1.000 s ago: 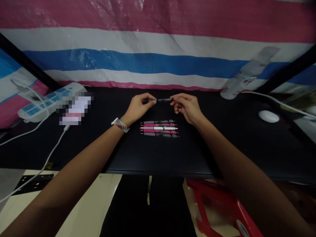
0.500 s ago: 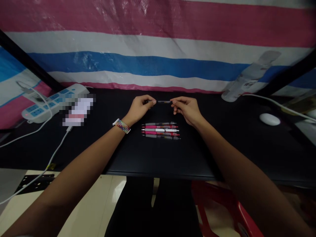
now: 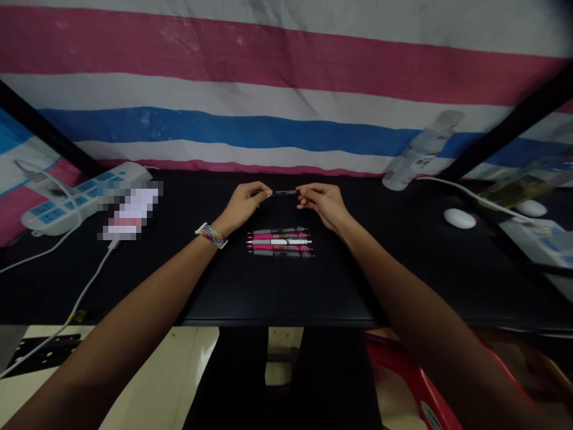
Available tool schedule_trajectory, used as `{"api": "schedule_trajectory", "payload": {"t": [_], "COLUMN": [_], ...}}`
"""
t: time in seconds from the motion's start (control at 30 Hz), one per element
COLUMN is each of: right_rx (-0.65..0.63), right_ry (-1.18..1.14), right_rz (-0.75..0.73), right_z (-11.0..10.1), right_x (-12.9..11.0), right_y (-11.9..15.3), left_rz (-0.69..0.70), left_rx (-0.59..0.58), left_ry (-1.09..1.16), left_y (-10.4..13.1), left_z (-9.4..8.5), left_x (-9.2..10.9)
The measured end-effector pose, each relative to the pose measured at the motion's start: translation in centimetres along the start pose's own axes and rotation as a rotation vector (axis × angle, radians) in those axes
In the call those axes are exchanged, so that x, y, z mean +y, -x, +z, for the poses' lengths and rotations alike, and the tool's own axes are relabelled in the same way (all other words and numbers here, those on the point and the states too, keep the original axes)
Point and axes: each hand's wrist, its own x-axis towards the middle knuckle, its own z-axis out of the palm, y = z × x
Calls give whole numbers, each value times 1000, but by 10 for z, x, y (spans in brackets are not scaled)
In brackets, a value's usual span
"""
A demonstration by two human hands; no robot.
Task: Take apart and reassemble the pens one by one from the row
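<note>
Left hand: the left hand (image 3: 244, 203) is hovering above the far middle of the desk, its fingertips (image 3: 267, 193) pinching the left end of a thin dark pen.
Right hand: the right hand (image 3: 323, 203) is mirroring it, its fingertips (image 3: 302, 193) closing on the pen's right end.
Held pen: the pen (image 3: 285, 192) is lying level between the two hands, spanning the gap from fingertip to fingertip and hanging clear of the desk.
Wrist: a multicoloured band (image 3: 210, 235) is circling the left wrist.
Pen row: five pens (image 3: 280, 242) are lying side by side on the desk, parallel to the held pen, just nearer the front edge than the hands and between the two wrists.
Surface: the black desk (image 3: 286, 286) is carrying everything, its front edge running across the lower part of the view.
Left rear corner: a white power strip (image 3: 67, 200) is resting there, with white cables trailing off the left edge.
Right side: a white mouse (image 3: 459, 218) is sitting toward the right edge; a pale bottle (image 3: 416, 152) is leaning at the back edge.
Backdrop: a tarpaulin (image 3: 286, 77) striped pink, white and blue is hanging behind the desk.
Below the desk: a red stool (image 3: 421, 388) is showing at the lower right.
</note>
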Motion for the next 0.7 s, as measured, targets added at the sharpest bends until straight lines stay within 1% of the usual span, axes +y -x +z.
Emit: {"api": "schedule_trajectory", "payload": {"t": [0.1, 0.27, 0.37, 0.47, 0.57, 0.63, 0.7], "right_rx": [14, 23, 8, -4, 9, 11, 1], "right_ry": [-33, -90, -96, -104, -119, -123, -124], "right_rz": [42, 88, 112, 113, 100, 92, 89], "right_z": [1, 0, -1, -1, -1, 0, 0], "right_x": [-4, -9, -10, -10, -10, -10, -11], "right_y": [0, -2, -2, 0, 2, 2, 2], "left_rz": [41, 292, 363, 382, 374, 339, 259], "left_rx": [14, 65, 54, 7, -23, -33, -41], "left_ry": [-60, -265, -330, -363, -346, -305, -254], "left_y": [3, 10, 13, 14, 14, 13, 12], "left_z": [1, 0, -3, -5, -6, -6, -5], "left_x": [2, 13, 19, 20, 18, 17, 15]}}
